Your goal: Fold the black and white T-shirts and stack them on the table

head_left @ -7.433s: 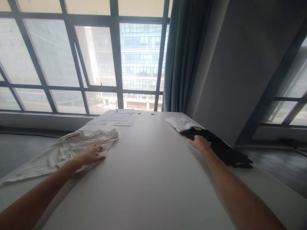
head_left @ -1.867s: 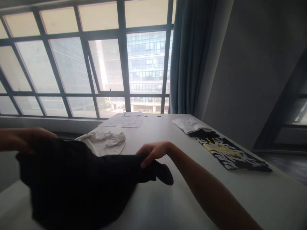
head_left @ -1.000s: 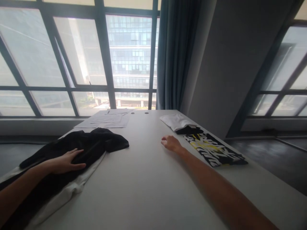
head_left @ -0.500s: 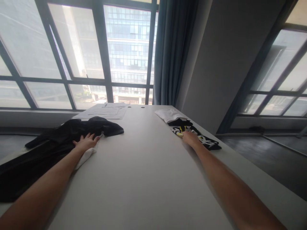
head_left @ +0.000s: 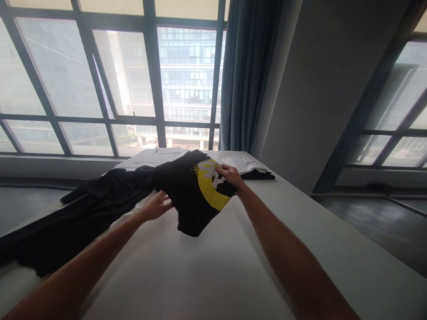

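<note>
A black T-shirt (head_left: 183, 191) with a yellow and white print hangs over the middle of the table, partly unfolded. My right hand (head_left: 230, 175) is closed on its printed right side, thumb on top. At the shirt's left edge is my left hand (head_left: 156, 206), its fingers apart; whether they touch the cloth I cannot tell. Beyond and left of that hand lies a heap of black clothes (head_left: 100, 200), with some white cloth (head_left: 128, 217) showing beside it.
A folded white garment (head_left: 242, 163) lies with a black one (head_left: 258, 174) at the table's far right. Papers (head_left: 150, 155) rest at the far left of the white table (head_left: 187, 280). Windows, a blue curtain (head_left: 238, 89) and a grey pillar stand behind.
My right hand has lifted the printed T-shirt off the right side and carried it left to the middle, where it has partly opened out. My left hand has come off the black heap toward it.
</note>
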A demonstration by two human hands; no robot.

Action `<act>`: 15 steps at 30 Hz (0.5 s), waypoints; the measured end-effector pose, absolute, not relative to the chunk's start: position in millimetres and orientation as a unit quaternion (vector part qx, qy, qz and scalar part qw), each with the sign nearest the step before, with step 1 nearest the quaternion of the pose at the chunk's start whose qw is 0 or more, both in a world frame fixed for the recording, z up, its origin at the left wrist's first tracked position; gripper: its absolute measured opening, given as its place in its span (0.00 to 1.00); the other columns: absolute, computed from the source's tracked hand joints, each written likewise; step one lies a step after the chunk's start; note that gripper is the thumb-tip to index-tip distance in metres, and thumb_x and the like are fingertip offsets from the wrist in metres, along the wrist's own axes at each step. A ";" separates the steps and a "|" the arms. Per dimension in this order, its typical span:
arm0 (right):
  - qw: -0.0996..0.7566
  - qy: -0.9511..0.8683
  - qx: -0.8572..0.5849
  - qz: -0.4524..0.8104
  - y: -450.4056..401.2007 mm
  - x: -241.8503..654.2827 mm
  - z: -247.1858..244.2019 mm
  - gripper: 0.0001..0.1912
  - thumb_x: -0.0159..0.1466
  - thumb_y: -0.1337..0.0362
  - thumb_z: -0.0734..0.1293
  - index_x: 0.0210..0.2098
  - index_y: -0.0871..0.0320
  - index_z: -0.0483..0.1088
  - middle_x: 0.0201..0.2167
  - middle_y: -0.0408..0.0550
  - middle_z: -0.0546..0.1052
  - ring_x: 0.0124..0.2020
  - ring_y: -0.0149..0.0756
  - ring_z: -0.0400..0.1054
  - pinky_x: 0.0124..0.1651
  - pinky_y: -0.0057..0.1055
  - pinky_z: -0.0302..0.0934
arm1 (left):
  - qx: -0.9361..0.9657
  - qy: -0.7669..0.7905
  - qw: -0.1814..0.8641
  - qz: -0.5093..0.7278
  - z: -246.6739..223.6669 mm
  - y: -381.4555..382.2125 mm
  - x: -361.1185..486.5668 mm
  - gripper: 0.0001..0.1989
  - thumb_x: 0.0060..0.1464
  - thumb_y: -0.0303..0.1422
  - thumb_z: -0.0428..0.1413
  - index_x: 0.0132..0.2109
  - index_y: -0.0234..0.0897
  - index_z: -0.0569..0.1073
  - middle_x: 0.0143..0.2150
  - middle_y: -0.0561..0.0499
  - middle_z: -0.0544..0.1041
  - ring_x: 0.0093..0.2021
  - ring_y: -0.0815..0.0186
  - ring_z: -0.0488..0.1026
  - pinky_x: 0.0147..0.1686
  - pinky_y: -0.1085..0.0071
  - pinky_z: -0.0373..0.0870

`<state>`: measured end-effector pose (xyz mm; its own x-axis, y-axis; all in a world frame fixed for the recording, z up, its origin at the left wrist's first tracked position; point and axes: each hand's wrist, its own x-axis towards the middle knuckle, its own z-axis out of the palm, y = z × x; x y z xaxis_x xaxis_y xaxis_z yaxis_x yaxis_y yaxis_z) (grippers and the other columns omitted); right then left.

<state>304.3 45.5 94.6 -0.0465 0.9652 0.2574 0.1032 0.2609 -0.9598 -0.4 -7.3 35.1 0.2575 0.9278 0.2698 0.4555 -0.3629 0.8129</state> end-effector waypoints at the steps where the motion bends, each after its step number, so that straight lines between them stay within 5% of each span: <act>1: 0.530 -0.592 -0.459 0.397 46.9 292.5 88.6 0.14 0.58 0.56 0.68 0.38 0.59 0.75 0.32 0.46 0.80 0.31 0.34 0.72 0.37 0.29 0.67 | 0.710 0.445 0.362 0.408 36.2 -13.9 7.1 0.43 0.44 0.59 0.61 0.60 0.36 0.68 0.55 0.37 0.76 0.51 0.49 0.76 0.54 0.54 0.69; 5: 0.451 -0.648 -0.507 0.346 47.0 263.2 57.9 0.17 0.65 0.55 0.62 0.35 0.62 0.75 0.30 0.47 0.78 0.30 0.34 0.70 0.33 0.28 0.64 | 0.610 0.436 0.481 0.455 38.3 -34.9 7.9 0.32 0.45 0.53 0.65 0.49 0.34 0.72 0.40 0.43 0.80 0.38 0.56 0.79 0.45 0.55 0.74; 10: 0.342 -0.739 -0.529 0.242 34.3 254.1 57.5 0.16 0.66 0.56 0.64 0.44 0.62 0.76 0.43 0.54 0.79 0.42 0.38 0.73 0.43 0.29 0.65 | 0.489 0.465 0.559 0.483 34.4 -41.3 1.3 0.20 0.48 0.43 0.65 0.45 0.37 0.73 0.40 0.46 0.80 0.36 0.59 0.79 0.35 0.64 0.76; 15: 0.222 -0.851 -0.366 0.304 5.3 233.5 77.9 0.26 0.62 0.47 0.68 0.52 0.59 0.72 0.48 0.53 0.77 0.42 0.38 0.73 0.39 0.29 0.66 | 0.499 0.433 0.564 0.496 33.5 -43.8 12.5 0.29 0.48 0.48 0.65 0.53 0.38 0.71 0.46 0.44 0.79 0.40 0.57 0.79 0.31 0.68 0.76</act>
<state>233.5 5.3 77.9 -0.6345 0.7572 0.1552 0.4876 0.5479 -0.6797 12.5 -43.8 33.5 0.1327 0.9911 0.0064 -0.1277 0.0107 0.9918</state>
